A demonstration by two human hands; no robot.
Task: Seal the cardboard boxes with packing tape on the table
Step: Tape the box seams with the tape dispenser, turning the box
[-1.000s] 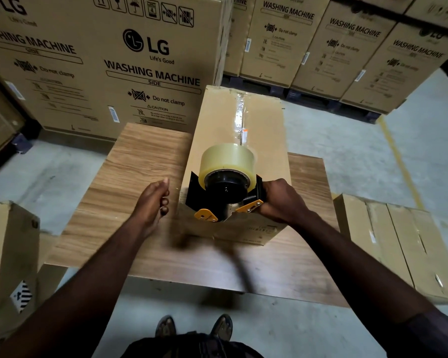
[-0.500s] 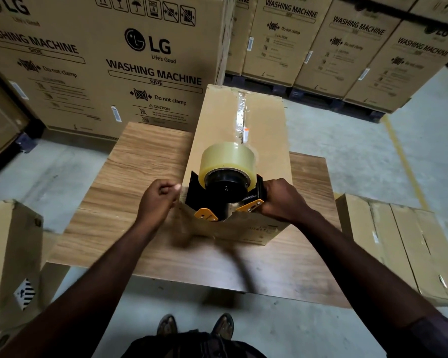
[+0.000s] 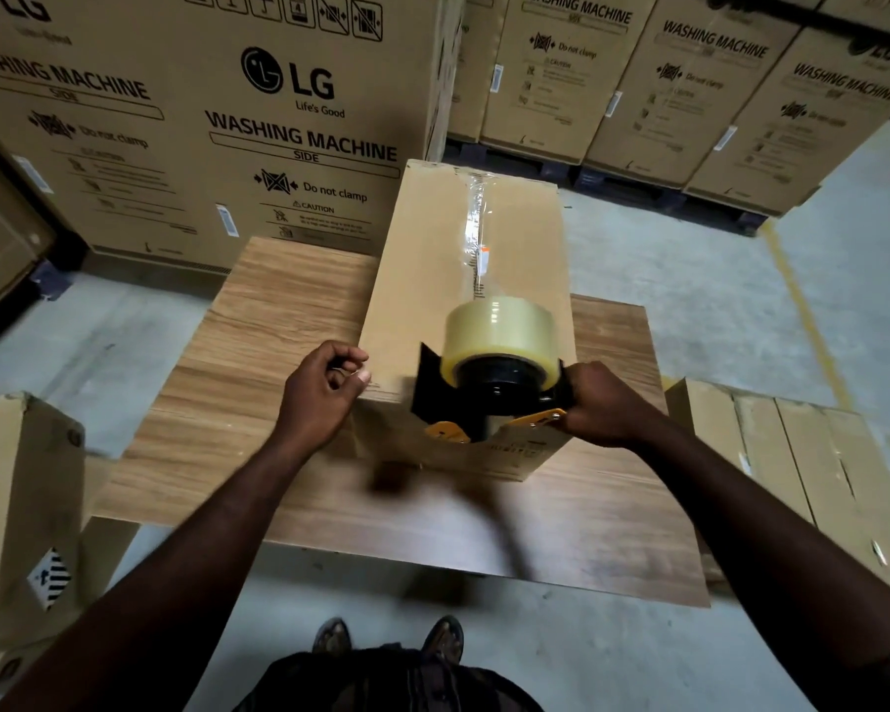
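R hand (image 3: 605, 408) is closed round the handle of the tape dispenser (image 3: 489, 403). The dispenser is set at the near end of the cardboard box (image 3: 422, 280), its black frame w/ orange-yellow plates hanging over the front edge, prob. so the strip can be carried down the front face & cut. L hand (image 3: 319, 393) is curled at the box's near left corner, thumb tip touching the edge. Nothing is seen held in it, so it is judged to be steadying the box vs. the pull.

Tape roll (image 3: 499, 331) is thick, glossy and clear-yellowish, mounted on a black hub. A shiny, slightly wrinkled tape strip (image 3: 476, 223) is laid along the top centre seam, from the far end toward the roll. The box is long, plain matte brown, placed lengthwise on the wood-grain desk (image 3: 258, 321). Big printed cartons (image 3: 227, 120) are stacked behind, on a concrete floor (image 3: 689, 280).
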